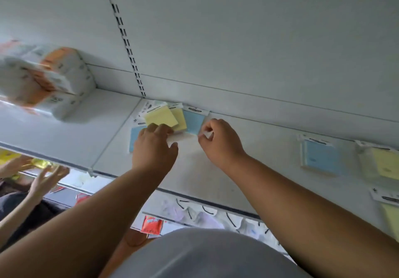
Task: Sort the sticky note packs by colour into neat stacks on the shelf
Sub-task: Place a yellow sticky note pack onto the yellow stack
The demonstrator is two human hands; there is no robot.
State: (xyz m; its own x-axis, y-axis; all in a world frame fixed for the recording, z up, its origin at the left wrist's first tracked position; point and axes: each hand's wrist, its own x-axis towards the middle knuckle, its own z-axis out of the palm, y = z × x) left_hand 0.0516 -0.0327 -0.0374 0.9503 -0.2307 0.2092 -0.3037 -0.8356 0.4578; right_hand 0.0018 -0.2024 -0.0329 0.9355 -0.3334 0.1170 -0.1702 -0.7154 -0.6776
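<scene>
Left hand (154, 141) presses a yellow pack (160, 118); right hand (218, 139) pinches the blue pack (194, 122) at three o'clock. Tugging blue may topple the overlapping yellows.

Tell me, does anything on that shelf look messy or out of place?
Yes. By the back wall, yellow packs and blue packs lie jumbled together, overlapping at angles, colours mixed. The left hand rests on them. Farther right, a blue stack and a yellow stack sit sorted.

Left hand (154, 146) touches a yellow pack (160, 118); right hand (220, 142) pinches a blue pack (194, 122).
</scene>
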